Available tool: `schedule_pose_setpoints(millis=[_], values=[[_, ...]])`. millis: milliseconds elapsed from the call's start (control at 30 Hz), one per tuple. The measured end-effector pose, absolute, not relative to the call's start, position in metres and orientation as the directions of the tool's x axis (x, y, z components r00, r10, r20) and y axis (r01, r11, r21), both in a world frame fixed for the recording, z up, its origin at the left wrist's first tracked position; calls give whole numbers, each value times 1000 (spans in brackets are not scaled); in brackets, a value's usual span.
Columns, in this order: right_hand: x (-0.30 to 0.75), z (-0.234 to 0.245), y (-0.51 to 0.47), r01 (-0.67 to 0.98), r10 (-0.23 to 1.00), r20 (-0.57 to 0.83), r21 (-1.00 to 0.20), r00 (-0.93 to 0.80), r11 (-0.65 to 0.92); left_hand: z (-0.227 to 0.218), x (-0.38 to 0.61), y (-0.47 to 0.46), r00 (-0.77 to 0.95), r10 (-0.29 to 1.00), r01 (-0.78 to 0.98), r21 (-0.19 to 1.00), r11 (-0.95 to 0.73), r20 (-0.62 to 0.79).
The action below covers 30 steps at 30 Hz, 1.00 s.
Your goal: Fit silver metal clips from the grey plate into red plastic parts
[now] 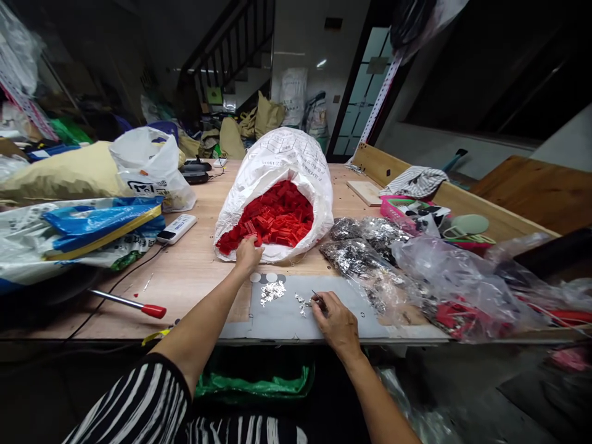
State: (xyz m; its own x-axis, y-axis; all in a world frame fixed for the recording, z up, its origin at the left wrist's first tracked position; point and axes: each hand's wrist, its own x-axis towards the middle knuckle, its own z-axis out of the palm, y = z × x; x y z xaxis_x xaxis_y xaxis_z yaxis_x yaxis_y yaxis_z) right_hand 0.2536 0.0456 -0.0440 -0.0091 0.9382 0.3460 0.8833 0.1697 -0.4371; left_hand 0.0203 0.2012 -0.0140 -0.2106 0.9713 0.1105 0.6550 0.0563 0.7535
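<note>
My left hand point(248, 254) reaches to the lower lip of a white woven sack point(284, 151) lying on its side, its mouth towards me. Its fingers are closed on a small red plastic piece point(251, 236) at the edge of the heap of red plastic pieces point(282, 216) inside. Over a grey mat point(282, 324), my right hand point(337, 322) pinches a thin dark pointed tool point(315, 295), whose kind I cannot make out. Beside its fingertips lie a few small silvery metal parts point(301, 305). A larger pile of such parts point(272, 292) sits to their left.
Clear bags of metal parts point(361, 259) crowd the right side, near a pink basket point(393, 208). At left are a red-handled rod point(152, 310), a white power strip point(176, 229) and several bags point(83, 228). A green-lined container point(254, 385) sits below the table edge.
</note>
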Motion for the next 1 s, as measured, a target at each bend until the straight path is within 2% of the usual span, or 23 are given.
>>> schedule_pose_setpoints(millis=[200,333,567,733,833,900,1000], values=[[255,-51,44,829,924,381,-528,38,184,-20,31,214,-276,959,608,783,127,59],[256,-50,46,828,921,385,-534,60,169,-19,31,196,-283,956,522,849,85,78],[256,-45,50,866,942,335,-477,18,153,-14,18,137,-229,971,180,983,-25,67],[254,-40,52,878,959,285,-458,-4,140,-17,11,90,-144,988,12,998,-55,56],[254,-40,53,876,963,271,-467,9,123,-21,6,67,-124,987,35,994,-100,103],[256,-41,55,861,957,290,-490,13,137,-24,2,55,-106,973,132,973,-191,205],[261,-41,56,787,934,356,-586,38,191,-27,-4,40,-57,919,305,883,-357,391]])
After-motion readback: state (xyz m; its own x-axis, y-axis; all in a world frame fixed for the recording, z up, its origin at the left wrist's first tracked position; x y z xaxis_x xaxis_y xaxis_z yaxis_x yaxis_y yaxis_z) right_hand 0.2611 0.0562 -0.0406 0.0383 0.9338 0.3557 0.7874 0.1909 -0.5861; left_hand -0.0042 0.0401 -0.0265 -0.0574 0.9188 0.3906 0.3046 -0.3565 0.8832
